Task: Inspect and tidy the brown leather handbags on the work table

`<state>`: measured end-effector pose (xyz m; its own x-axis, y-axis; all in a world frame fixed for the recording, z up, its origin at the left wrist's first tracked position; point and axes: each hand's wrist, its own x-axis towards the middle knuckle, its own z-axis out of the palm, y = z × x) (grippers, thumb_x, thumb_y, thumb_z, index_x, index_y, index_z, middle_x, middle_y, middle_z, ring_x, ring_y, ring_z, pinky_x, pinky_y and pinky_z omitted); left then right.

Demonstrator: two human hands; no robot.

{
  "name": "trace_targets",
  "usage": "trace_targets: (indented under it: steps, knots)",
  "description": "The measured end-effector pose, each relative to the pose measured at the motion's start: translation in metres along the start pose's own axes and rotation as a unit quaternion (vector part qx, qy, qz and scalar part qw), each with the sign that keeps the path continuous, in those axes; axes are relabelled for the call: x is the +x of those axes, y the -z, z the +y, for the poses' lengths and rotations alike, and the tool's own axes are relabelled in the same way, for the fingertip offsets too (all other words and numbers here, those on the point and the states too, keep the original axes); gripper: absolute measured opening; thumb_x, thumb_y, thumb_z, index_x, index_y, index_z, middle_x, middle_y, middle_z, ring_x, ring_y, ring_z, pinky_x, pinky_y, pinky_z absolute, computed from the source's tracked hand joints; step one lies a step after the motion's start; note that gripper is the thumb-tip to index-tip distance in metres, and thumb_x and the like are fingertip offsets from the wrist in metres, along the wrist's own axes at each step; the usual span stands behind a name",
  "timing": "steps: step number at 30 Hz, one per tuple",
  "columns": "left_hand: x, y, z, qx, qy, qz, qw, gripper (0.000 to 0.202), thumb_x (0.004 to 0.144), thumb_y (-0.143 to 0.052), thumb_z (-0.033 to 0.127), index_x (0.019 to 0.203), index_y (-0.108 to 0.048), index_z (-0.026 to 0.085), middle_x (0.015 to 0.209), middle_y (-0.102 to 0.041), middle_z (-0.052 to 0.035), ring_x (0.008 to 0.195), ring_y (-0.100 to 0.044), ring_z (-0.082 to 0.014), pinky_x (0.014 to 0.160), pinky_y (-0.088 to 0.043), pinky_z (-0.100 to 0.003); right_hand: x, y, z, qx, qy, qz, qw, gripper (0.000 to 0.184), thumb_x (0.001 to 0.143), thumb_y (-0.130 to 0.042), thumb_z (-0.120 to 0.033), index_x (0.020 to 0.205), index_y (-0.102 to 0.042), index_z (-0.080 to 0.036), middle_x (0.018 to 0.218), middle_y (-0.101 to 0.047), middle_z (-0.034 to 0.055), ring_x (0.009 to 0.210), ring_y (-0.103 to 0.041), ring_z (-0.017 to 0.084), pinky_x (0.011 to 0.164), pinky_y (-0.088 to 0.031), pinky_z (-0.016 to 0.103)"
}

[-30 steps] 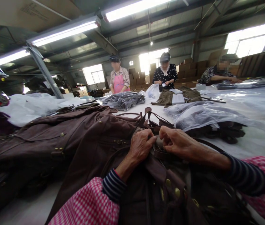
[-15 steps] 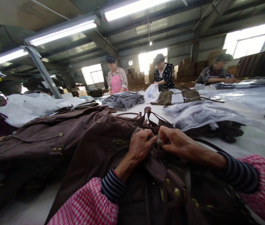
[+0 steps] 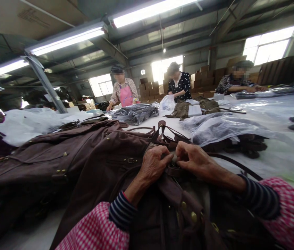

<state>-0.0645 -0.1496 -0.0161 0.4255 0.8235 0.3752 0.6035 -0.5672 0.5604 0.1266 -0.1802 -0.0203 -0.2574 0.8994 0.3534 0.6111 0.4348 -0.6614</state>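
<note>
A brown jacket (image 3: 92, 163) with brass snaps lies spread on the white table (image 3: 287, 152) in front of me. My left hand (image 3: 156, 163) and my right hand (image 3: 195, 159) meet at the jacket's collar area, fingers curled and pinching the brown fabric and a strap there. What sits exactly between the fingertips is hidden. Thin brown straps (image 3: 170, 133) loop up just beyond my hands. Both my forearms wear striped cuffs under pink checked sleeves.
Clear plastic bags with dark garments (image 3: 225, 126) lie to the right, another bagged pile (image 3: 136, 113) further back. An olive garment (image 3: 188, 107) lies before three people working at the far side. White plastic sheets (image 3: 29, 119) are heaped at left. Cardboard boxes stand behind.
My hands stay pinched at the collar with only slight finger movement. The view has shifted a little; the person in the pink apron has leaned toward the bagged pile.
</note>
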Motion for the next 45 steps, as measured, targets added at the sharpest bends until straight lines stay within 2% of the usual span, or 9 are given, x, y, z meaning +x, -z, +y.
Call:
trace_targets:
  steps: [7, 12, 16, 21, 25, 29, 35, 40, 45]
  knots:
    - [0.001, 0.008, 0.0, -0.009, -0.024, -0.051, 0.998, 0.015, 0.087, -0.057, 0.024, 0.079, -0.069, 0.02, 0.09, -0.068, -0.0023, 0.091, -0.06, -0.0203, 0.083, -0.043, -0.031, 0.006, -0.002, -0.003, -0.022, -0.006, -0.022, 0.999, 0.023, 0.069, -0.057, -0.008, 0.089, -0.061, -0.019, 0.076, -0.066, -0.0013, 0.07, -0.06, 0.015, 0.062, -0.036, 0.026]
    - [0.001, 0.01, 0.002, -0.03, 0.012, -0.036, 0.999, 0.017, 0.078, -0.059, 0.015, 0.093, -0.063, 0.021, 0.093, -0.068, -0.0001, 0.09, -0.062, -0.0193, 0.083, -0.044, -0.031, 0.005, -0.001, -0.01, -0.05, -0.012, -0.044, 0.998, 0.021, 0.072, -0.057, -0.008, 0.087, -0.069, -0.017, 0.077, -0.069, 0.0018, 0.071, -0.061, 0.017, 0.063, -0.035, 0.026]
    - [0.002, 0.01, 0.003, -0.022, 0.011, -0.04, 0.999, 0.018, 0.076, -0.058, 0.014, 0.093, -0.057, 0.022, 0.091, -0.066, 0.0006, 0.089, -0.061, -0.0191, 0.082, -0.045, -0.031, 0.006, -0.003, -0.007, -0.077, -0.012, -0.034, 0.996, 0.034, 0.075, -0.061, -0.011, 0.106, -0.071, -0.015, 0.085, -0.072, 0.0042, 0.077, -0.063, 0.019, 0.067, -0.036, 0.026]
    - [0.003, 0.01, 0.003, 0.053, 0.008, -0.066, 0.996, 0.02, 0.08, -0.055, 0.019, 0.096, -0.065, 0.023, 0.105, -0.067, -0.0025, 0.106, -0.06, -0.0225, 0.093, -0.045, -0.035, 0.008, -0.006, -0.001, -0.107, -0.004, -0.068, 0.992, 0.019, 0.075, -0.059, -0.012, 0.087, -0.072, -0.016, 0.085, -0.072, 0.0055, 0.079, -0.063, 0.02, 0.069, -0.034, 0.028]
    - [0.007, 0.013, 0.009, 0.152, 0.015, -0.109, 0.982, 0.022, 0.084, -0.052, 0.024, 0.095, -0.071, 0.025, 0.111, -0.066, -0.0027, 0.114, -0.059, -0.0243, 0.097, -0.045, -0.037, 0.002, -0.012, 0.003, -0.084, 0.003, -0.042, 0.996, 0.017, 0.076, -0.057, -0.011, 0.089, -0.066, -0.017, 0.085, -0.07, 0.0046, 0.079, -0.062, 0.019, 0.069, -0.034, 0.028]
    - [0.019, 0.016, 0.019, 0.255, 0.02, -0.165, 0.952, 0.023, 0.083, -0.053, 0.026, 0.097, -0.071, 0.024, 0.109, -0.067, -0.0044, 0.111, -0.061, -0.0263, 0.096, -0.047, -0.04, -0.001, -0.017, 0.007, -0.07, 0.011, -0.018, 0.997, 0.023, 0.077, -0.056, -0.01, 0.099, -0.058, -0.016, 0.085, -0.066, 0.0036, 0.073, -0.057, 0.018, 0.064, -0.03, 0.028]
    - [0.044, 0.012, 0.024, 0.296, 0.02, -0.214, 0.931, 0.018, 0.072, -0.06, 0.019, 0.09, -0.066, 0.019, 0.103, -0.069, -0.0111, 0.104, -0.063, -0.0316, 0.091, -0.049, -0.043, 0.003, -0.019, 0.009, -0.082, 0.018, -0.024, 0.996, 0.033, 0.076, -0.056, -0.007, 0.109, -0.055, -0.015, 0.092, -0.068, 0.0075, 0.083, -0.059, 0.022, 0.067, -0.029, 0.029]
    - [0.047, 0.017, 0.02, 0.276, 0.01, -0.215, 0.937, 0.021, 0.07, -0.062, 0.015, 0.09, -0.064, 0.02, 0.1, -0.069, -0.009, 0.099, -0.062, -0.0277, 0.09, -0.048, -0.037, 0.006, -0.012, 0.004, -0.018, 0.008, -0.037, 0.999, 0.042, 0.074, -0.057, -0.003, 0.115, -0.056, -0.013, 0.105, -0.069, 0.0132, 0.096, -0.059, 0.025, 0.074, -0.033, 0.031]
    - [0.042, 0.029, 0.028, 0.214, 0.01, -0.194, 0.957, 0.005, 0.07, -0.066, 0.021, 0.075, -0.066, 0.022, 0.082, -0.066, -0.0027, 0.084, -0.061, -0.021, 0.08, -0.047, -0.029, 0.017, -0.002, 0.011, 0.09, -0.019, -0.041, 0.995, 0.033, 0.067, -0.066, -0.005, 0.097, -0.061, -0.016, 0.083, -0.067, 0.0024, 0.078, -0.06, 0.018, 0.064, -0.036, 0.026]
